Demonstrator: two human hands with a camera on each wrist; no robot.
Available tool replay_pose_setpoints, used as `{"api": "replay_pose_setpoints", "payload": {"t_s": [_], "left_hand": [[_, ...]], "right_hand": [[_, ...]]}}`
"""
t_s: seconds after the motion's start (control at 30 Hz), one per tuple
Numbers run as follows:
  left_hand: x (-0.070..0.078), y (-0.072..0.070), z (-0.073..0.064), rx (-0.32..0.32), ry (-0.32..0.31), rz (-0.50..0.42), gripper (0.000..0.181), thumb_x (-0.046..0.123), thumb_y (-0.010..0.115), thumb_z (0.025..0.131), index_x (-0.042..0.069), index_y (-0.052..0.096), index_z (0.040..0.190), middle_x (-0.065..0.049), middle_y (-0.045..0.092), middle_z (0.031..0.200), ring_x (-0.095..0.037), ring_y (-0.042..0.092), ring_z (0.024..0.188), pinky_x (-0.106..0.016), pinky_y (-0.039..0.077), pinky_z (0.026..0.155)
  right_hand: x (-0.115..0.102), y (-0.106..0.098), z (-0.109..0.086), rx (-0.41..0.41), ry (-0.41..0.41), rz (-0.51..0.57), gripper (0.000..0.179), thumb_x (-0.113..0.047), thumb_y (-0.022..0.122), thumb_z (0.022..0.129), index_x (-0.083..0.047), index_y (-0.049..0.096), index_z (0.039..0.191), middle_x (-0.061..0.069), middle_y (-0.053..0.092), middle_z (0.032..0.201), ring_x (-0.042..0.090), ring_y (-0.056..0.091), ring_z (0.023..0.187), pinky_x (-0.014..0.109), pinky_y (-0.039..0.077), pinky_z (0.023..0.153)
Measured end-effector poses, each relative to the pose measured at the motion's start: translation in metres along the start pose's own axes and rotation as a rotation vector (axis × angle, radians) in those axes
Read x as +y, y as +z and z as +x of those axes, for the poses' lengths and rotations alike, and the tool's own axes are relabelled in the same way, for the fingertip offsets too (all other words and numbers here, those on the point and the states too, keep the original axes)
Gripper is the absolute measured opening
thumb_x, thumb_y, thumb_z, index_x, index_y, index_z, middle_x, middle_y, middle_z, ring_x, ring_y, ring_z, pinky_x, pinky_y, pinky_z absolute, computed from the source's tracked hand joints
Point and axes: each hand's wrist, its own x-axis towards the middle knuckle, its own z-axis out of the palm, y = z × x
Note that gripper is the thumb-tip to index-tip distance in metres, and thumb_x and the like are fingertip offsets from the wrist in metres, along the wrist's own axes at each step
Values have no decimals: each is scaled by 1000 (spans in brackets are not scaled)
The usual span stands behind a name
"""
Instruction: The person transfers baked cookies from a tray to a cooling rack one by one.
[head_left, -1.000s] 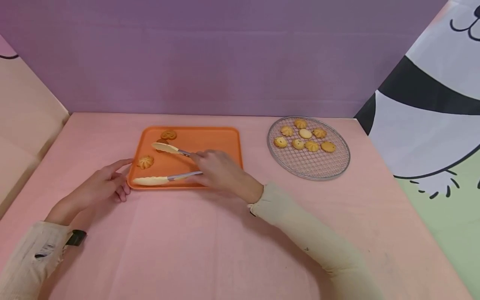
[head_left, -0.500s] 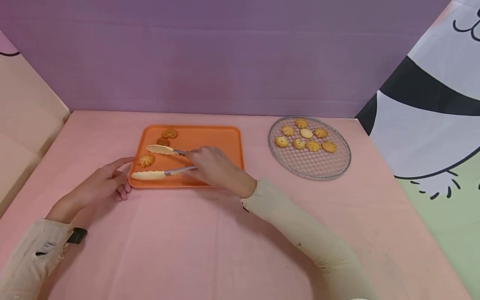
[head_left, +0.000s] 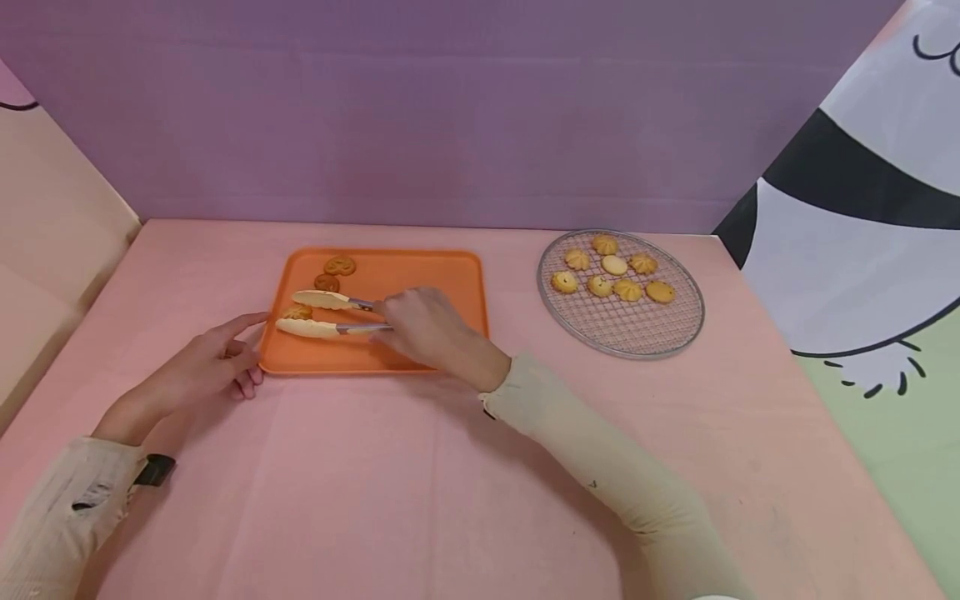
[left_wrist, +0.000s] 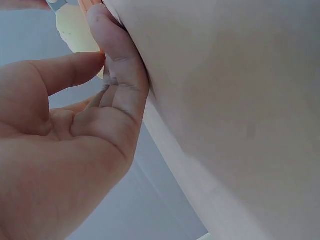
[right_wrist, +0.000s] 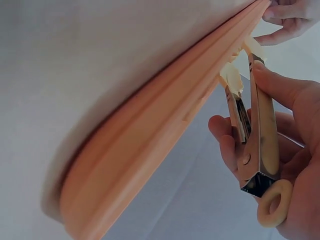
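Note:
My right hand [head_left: 426,325] grips a pair of tongs [right_wrist: 265,135] with metal arms, cream scalloped tips and a cream ring at the end. The tips [head_left: 307,327] straddle a swirled cookie [head_left: 298,312] at the left of an orange tray [head_left: 405,358]; they partly cover it, and I cannot tell whether both press on it. Behind them on the tray lie a brown round cookie [head_left: 327,282] and a pretzel-shaped cookie [head_left: 341,265]. With its index finger extended, my left hand [head_left: 202,367] touches the tray's left edge; its other fingers are bent beneath.
A round wire rack [head_left: 622,329] with several cookies [head_left: 628,290] stands at the back right of the pink table [head_left: 360,492]. A purple wall [head_left: 450,125] closes off the back, and printed panels stand at both sides.
The tongs have shifted left and away from the tray's front edge. Their tips have drawn closer together, on either side of the swirled cookie. The left hand has stayed at the tray's edge.

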Motion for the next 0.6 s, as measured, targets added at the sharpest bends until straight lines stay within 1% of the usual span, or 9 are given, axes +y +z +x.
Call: {"api": "replay_pose_setpoints", "payload": {"t_s": [0.13, 0.27, 0.6], "left_hand": [[1, 0, -1, -1, 4, -15, 64, 2, 48, 103, 2, 15, 157, -13, 64, 83, -20, 63, 67, -31, 59, 63], [2, 0, 0, -2, 4, -26, 65, 1, 49, 102, 1, 14, 157, -13, 63, 82, -20, 63, 67, -32, 59, 63], [1, 2, 0, 13, 3, 6, 65, 0, 51, 101, 0, 17, 157, -11, 64, 81, -20, 63, 66, -31, 59, 62]], "right_hand": [[1, 0, -2, 11, -6, -3, 38, -45, 71, 91, -13, 74, 111, -4, 69, 81, 8, 50, 57, 23, 38, 49], [3, 0, -5, 15, -6, 0, 39, -45, 71, 91, -14, 74, 114, -5, 71, 84, 8, 51, 59, 24, 40, 50], [9, -1, -21, 56, -16, -6, 37, -41, 73, 90, -12, 74, 115, -4, 70, 83, 9, 53, 58, 23, 43, 51]]}}
